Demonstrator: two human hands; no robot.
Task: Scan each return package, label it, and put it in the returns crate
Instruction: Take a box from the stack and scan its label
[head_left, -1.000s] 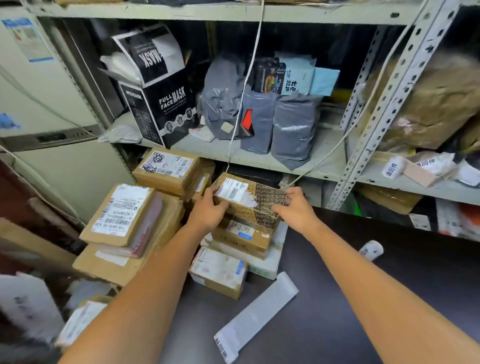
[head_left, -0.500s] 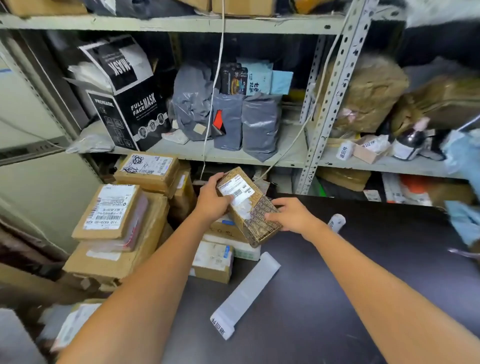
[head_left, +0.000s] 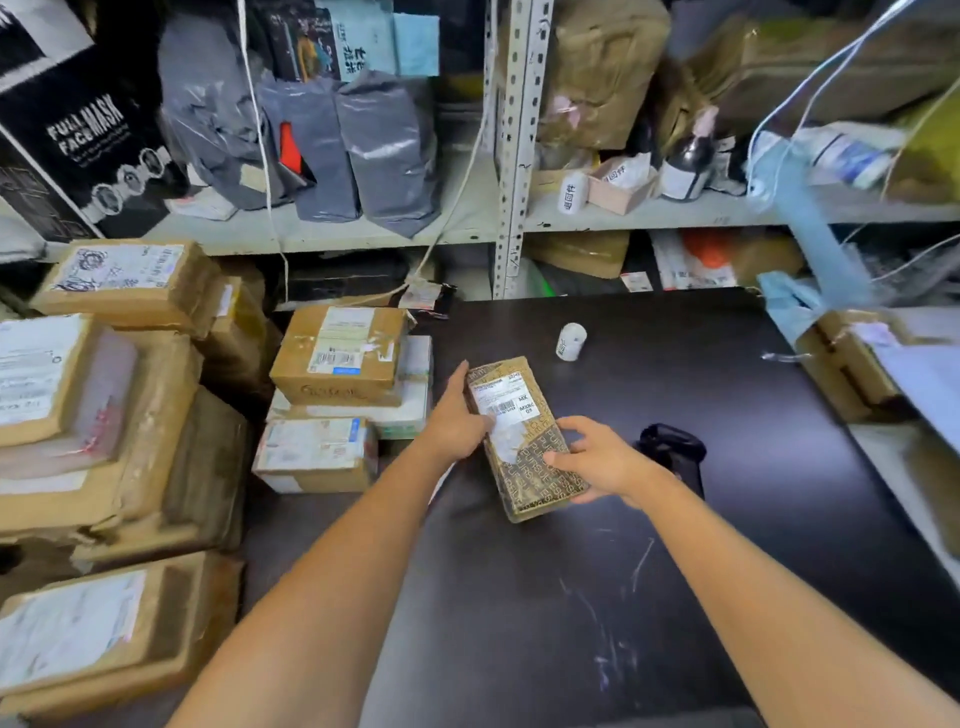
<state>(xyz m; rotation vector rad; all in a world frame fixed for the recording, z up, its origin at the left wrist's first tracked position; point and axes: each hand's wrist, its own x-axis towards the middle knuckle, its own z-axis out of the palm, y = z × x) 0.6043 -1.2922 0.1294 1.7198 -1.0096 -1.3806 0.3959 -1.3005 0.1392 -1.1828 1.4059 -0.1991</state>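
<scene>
glossy dark table (head_left: 571, 597), taped cardboard package (head_left: 535, 467)

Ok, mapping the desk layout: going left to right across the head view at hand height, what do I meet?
Small taped box, left hand, patterned package, right hand, black device, cardboard boxes at right edge.

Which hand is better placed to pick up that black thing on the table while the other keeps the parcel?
Right, probably. The right grip lies just beside the black handheld device on the dark table; the left grip holds the brown patterned cardboard parcel on its far side.
</scene>
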